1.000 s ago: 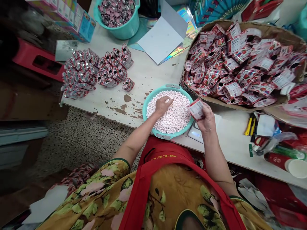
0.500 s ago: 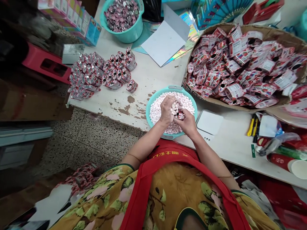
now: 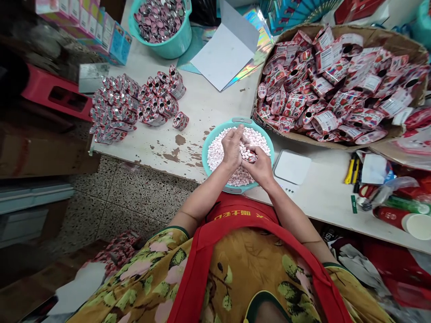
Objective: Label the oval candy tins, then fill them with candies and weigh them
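Observation:
Both my hands are over a turquoise basin [image 3: 206, 167] full of small pale pink candies [image 3: 217, 150]. My left hand [image 3: 232, 148] is cupped around a handful of these candies, tipped toward the right. In my right hand [image 3: 260, 167] is a small red-and-white printed candy container [image 3: 251, 157], held between thumb and fingers right against the left hand. Candies lie at the container's opening, which they largely cover. Similar containers [image 3: 158, 101] stand grouped on the table to the left, with a single container [image 3: 181, 121] a little apart.
A cardboard box [image 3: 257, 105] heaped with printed containers fills the right back. A white scale [image 3: 292, 167] lies right of the basin. Another turquoise basin [image 3: 175, 45] holds round metal-and-pink caps. Folded white card [image 3: 222, 56] lies behind; cutters [image 3: 352, 170] and a cup [image 3: 415, 225] are at right.
My left hand has tipped over toward the container, and candies now cover its dark opening. The whole view has shifted slightly, with the table things appearing a little further left.

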Action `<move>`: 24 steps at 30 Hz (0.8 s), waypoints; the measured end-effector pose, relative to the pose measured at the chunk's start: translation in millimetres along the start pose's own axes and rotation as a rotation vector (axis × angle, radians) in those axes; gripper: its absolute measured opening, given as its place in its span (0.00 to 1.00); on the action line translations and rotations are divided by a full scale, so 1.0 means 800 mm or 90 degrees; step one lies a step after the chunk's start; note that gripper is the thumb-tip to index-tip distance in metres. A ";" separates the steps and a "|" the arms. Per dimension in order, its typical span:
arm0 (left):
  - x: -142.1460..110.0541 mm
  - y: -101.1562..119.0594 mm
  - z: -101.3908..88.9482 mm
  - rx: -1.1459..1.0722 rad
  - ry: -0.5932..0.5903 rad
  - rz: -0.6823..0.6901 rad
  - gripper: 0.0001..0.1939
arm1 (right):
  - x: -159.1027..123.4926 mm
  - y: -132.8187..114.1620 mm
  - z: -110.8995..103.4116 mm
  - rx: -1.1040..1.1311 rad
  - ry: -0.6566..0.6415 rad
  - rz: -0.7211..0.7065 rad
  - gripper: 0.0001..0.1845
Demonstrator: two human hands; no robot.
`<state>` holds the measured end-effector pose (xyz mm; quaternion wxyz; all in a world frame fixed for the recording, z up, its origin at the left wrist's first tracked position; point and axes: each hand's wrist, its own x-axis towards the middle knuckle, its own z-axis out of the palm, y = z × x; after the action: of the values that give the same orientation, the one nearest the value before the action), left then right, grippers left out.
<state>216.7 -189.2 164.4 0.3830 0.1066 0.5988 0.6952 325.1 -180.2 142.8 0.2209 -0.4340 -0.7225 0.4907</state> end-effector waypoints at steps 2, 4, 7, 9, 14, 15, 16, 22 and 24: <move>0.000 0.000 0.002 0.000 -0.009 0.002 0.30 | 0.000 0.001 -0.002 0.003 0.006 0.001 0.21; -0.002 0.000 0.005 0.005 -0.018 -0.001 0.30 | -0.001 0.001 -0.005 0.003 0.012 0.004 0.21; -0.008 0.000 0.009 0.015 -0.019 0.006 0.30 | -0.003 0.001 -0.008 0.006 0.020 0.005 0.22; -0.014 0.001 0.012 0.008 -0.016 0.020 0.29 | -0.005 0.000 -0.011 0.008 0.021 0.008 0.22; -0.029 0.007 0.013 -0.034 -0.026 0.012 0.26 | -0.009 0.000 -0.014 0.012 0.011 0.001 0.20; -0.032 0.009 0.012 -0.037 -0.031 0.002 0.25 | -0.010 0.001 -0.013 0.015 0.007 -0.005 0.20; -0.035 0.012 0.012 -0.039 -0.036 -0.007 0.24 | -0.010 0.001 -0.013 0.023 0.004 -0.015 0.21; -0.050 0.027 0.009 -0.069 -0.122 0.023 0.16 | -0.015 0.005 -0.010 0.145 0.031 -0.050 0.23; -0.050 0.030 0.006 -0.077 -0.146 0.033 0.15 | -0.016 0.005 -0.005 0.181 0.049 -0.047 0.22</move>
<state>237.3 -211.4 200.0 0.4363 0.1779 0.5053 0.7229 336.7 -188.6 141.9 0.3253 -0.3902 -0.6522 0.5627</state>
